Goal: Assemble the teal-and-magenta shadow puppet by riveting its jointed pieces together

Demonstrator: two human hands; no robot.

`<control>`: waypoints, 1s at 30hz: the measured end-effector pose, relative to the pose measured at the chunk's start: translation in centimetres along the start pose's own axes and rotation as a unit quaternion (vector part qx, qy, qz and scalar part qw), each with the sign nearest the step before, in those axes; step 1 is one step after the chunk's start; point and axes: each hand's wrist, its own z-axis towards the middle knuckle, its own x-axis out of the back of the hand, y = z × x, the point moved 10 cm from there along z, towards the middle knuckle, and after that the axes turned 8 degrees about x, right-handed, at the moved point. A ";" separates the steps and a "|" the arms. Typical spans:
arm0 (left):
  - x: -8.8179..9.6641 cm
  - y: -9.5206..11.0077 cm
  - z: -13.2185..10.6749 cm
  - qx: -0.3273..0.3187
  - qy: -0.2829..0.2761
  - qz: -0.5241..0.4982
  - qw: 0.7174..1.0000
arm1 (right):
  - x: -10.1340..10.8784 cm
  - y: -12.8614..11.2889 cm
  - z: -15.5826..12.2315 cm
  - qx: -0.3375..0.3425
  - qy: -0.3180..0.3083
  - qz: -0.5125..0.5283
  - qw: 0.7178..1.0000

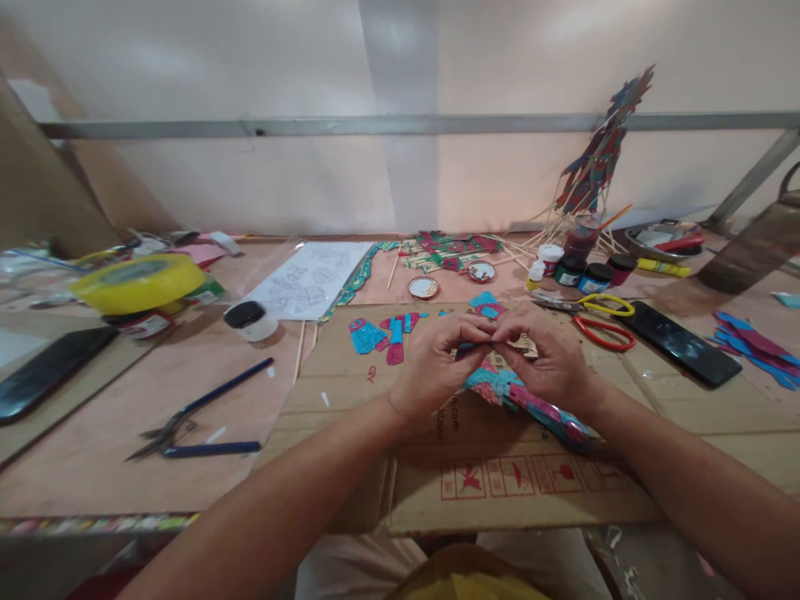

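My left hand and my right hand meet over a flat sheet of cardboard, fingers pinched together. Between them they hold a painted cut-out figure, turquoise and pink, whose lower part trails down and to the right under my right wrist. Both hands are closed on its upper end, where a small pale piece shows between the fingertips. Smaller painted pieces lie on the cardboard just left of my left hand.
Long-nosed pliers with blue handles lie at left. Scissors and a black phone lie at right. Paint jars, small lids, bamboo sticks, a drawing sheet, a yellow tape roll and a finished puppet stand behind.
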 end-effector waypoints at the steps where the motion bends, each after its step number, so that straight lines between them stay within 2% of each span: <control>1: -0.1 -0.3 0.0 0.011 -0.005 -0.013 1.000 | 0.0 -0.1 0.0 0.005 -0.001 0.000 1.000; 7: -0.8 -2.1 0.0 0.091 -0.020 -0.100 0.991 | -0.1 0.4 -0.1 -0.007 0.017 -0.007 1.000; 16: -0.4 -3.2 0.6 0.120 -0.012 -0.110 0.987 | -0.6 1.3 -0.4 -0.053 -0.002 0.003 0.999; 20: -0.4 -3.3 0.6 0.132 -0.015 -0.127 0.983 | -0.8 2.1 -0.6 -0.101 0.000 0.023 0.995; 25: -0.1 -3.3 0.4 0.144 0.017 -0.136 0.980 | -1.1 3.5 -1.1 -0.162 -0.010 0.023 0.986; 30: -0.2 -4.0 0.2 0.160 0.024 -0.101 0.982 | -1.0 3.1 -0.8 -0.131 -0.020 -0.019 0.991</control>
